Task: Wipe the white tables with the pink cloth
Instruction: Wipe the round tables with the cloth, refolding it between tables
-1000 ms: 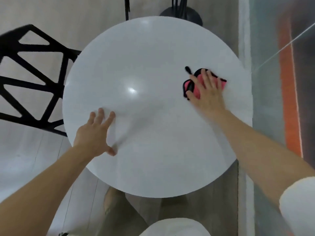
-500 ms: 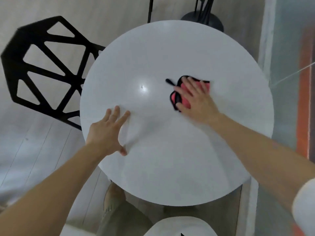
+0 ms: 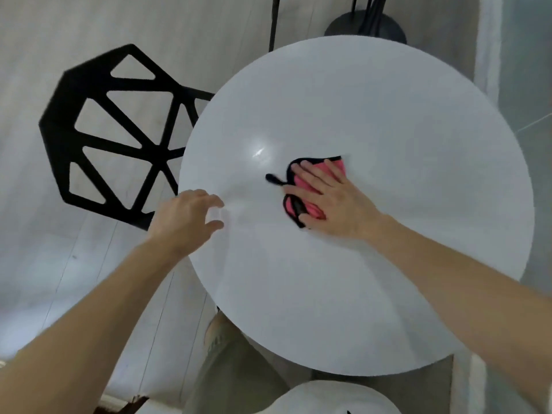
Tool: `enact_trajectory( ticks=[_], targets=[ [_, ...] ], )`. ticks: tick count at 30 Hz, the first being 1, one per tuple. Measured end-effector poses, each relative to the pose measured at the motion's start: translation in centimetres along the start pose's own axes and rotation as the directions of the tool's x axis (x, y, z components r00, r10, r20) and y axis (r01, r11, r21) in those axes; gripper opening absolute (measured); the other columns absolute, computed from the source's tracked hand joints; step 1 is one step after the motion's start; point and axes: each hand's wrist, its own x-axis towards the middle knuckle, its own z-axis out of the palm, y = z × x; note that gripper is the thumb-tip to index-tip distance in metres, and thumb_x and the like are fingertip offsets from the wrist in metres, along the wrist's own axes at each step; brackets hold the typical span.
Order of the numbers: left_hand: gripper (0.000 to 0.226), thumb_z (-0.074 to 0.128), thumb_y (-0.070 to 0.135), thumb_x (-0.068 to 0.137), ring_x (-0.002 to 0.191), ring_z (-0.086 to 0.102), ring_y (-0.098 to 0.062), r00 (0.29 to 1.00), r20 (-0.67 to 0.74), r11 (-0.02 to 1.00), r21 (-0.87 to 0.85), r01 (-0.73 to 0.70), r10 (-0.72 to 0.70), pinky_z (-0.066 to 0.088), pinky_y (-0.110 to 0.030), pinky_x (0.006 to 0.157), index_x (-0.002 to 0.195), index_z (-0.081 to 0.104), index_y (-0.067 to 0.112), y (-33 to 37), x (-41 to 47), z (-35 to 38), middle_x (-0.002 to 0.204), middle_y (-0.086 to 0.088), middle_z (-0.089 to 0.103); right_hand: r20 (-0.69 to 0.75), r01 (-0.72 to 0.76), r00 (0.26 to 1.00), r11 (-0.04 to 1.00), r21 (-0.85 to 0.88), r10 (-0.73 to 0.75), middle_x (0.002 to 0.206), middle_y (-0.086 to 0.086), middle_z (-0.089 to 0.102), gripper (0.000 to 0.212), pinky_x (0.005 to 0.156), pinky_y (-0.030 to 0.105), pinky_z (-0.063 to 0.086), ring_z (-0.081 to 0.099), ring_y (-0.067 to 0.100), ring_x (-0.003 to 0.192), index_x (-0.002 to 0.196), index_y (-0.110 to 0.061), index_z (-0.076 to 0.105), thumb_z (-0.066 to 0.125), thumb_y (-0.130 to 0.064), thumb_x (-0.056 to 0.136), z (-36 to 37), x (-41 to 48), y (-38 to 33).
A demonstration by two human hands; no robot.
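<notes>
A round white table [image 3: 388,121] fills the middle of the head view. Near its centre lies the pink cloth [image 3: 336,168] with a black trim and a black loop. My right hand [image 3: 331,200] presses flat on the cloth with fingers spread and straight, covering most of it. My left hand [image 3: 188,218] is at the table's left edge, fingers loosely bent, and holds nothing.
A black open-frame chair [image 3: 119,138] stands close against the table's left side. A black round base with thin legs [image 3: 366,25] sits beyond the far edge. A glass wall [image 3: 525,85] runs along the right. My legs are under the near edge.
My right hand has slid the cloth from the table's right side leftward to near the centre. My left hand has drawn back to the left edge and its fingers have curled.
</notes>
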Motion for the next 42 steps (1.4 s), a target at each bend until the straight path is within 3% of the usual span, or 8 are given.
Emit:
enact_trajectory(
  ticks=[2,7,13,17,24,33,38,42],
  targets=[
    [0.022,0.075,0.042,0.100,0.111,0.069,-0.023,0.998,-0.045,0.998,0.028,-0.049,0.050,0.059,-0.045,0.080,0.116,0.078,0.028,-1.9,1.5,0.1,0.119,0.008,0.073,-0.055,-0.361,0.932,0.932,-0.028,0.359,0.182,0.004,0.018,0.070,0.135,0.059,0.008,0.009,0.023,0.169,0.169,-0.039,0.034,0.060,-0.051,0.105,-1.2,-2.8,4.3],
    [0.009,0.072,0.016,0.100,0.084,0.068,-0.027,0.935,-0.189,0.953,0.116,-0.281,0.299,0.051,-0.038,0.056,0.094,0.079,0.013,-7.1,4.5,1.3,0.095,-0.001,0.073,-0.156,-0.923,0.376,0.385,0.026,0.913,0.180,0.016,0.016,0.074,0.130,0.070,0.008,0.008,0.033,0.169,0.171,-0.031,0.028,0.030,-0.065,0.104,-0.5,3.0,2.8],
    [0.027,0.069,0.018,0.099,0.104,0.069,-0.029,0.877,-0.123,0.882,0.144,-0.448,0.465,0.060,-0.047,0.076,0.125,0.072,0.014,-13.1,8.2,0.0,0.122,-0.003,0.070,-0.118,-0.533,0.842,0.845,-0.028,0.527,0.180,0.014,0.019,0.068,0.131,0.066,0.009,0.012,0.030,0.169,0.168,-0.032,0.040,0.042,-0.059,0.106,2.9,17.7,-12.9],
    [0.031,0.069,0.020,0.099,0.107,0.069,-0.029,0.797,-0.097,0.801,0.144,-0.582,0.596,0.059,-0.045,0.077,0.130,0.069,0.016,-15.3,10.6,-0.5,0.122,-0.004,0.069,-0.097,-0.594,0.801,0.805,-0.002,0.591,0.181,0.009,0.017,0.067,0.132,0.063,0.013,0.010,0.024,0.169,0.167,-0.032,0.041,0.054,-0.054,0.105,2.7,9.4,-16.3],
    [0.025,0.074,0.012,0.093,0.096,0.070,-0.032,0.741,-0.099,0.748,0.105,-0.656,0.664,0.059,-0.047,0.073,0.118,0.073,0.009,-18.4,10.3,-0.3,0.113,-0.007,0.071,-0.145,-0.997,0.038,0.048,0.066,0.989,0.180,0.020,0.012,0.076,0.130,0.071,0.008,0.006,0.035,0.169,0.173,-0.029,0.024,0.028,-0.066,0.106,2.2,13.1,-11.6],
    [0.033,0.072,0.015,0.097,0.099,0.071,-0.031,0.775,-0.131,0.781,0.217,-0.586,0.618,0.061,-0.046,0.073,0.129,0.071,0.010,-21.9,11.2,-1.7,0.117,-0.008,0.071,-0.101,-0.722,0.688,0.692,-0.001,0.718,0.182,0.014,0.010,0.074,0.132,0.064,0.006,0.004,0.031,0.169,0.171,-0.033,0.030,0.042,-0.064,0.105,4.5,24.5,-20.7],
    [0.031,0.071,0.012,0.097,0.096,0.070,-0.031,0.753,-0.096,0.756,0.177,-0.630,0.651,0.060,-0.045,0.071,0.128,0.071,0.009,-20.1,11.2,-1.4,0.114,-0.009,0.071,-0.032,-0.913,0.406,0.407,0.016,0.913,0.183,0.007,0.004,0.071,0.133,0.062,0.009,-0.002,0.023,0.170,0.173,-0.033,0.024,0.043,-0.061,0.110,3.9,6.8,-26.0],
    [0.031,0.068,0.012,0.099,0.100,0.070,-0.033,0.734,-0.117,0.742,0.170,-0.649,0.669,0.061,-0.048,0.073,0.129,0.070,0.008,-19.0,11.8,-1.4,0.118,-0.011,0.071,-0.070,-0.998,0.014,0.018,0.054,0.997,0.181,0.019,0.008,0.076,0.130,0.069,0.008,0.002,0.035,0.169,0.173,-0.029,0.022,0.037,-0.064,0.108,3.7,8.2,-23.1]
  ],
)
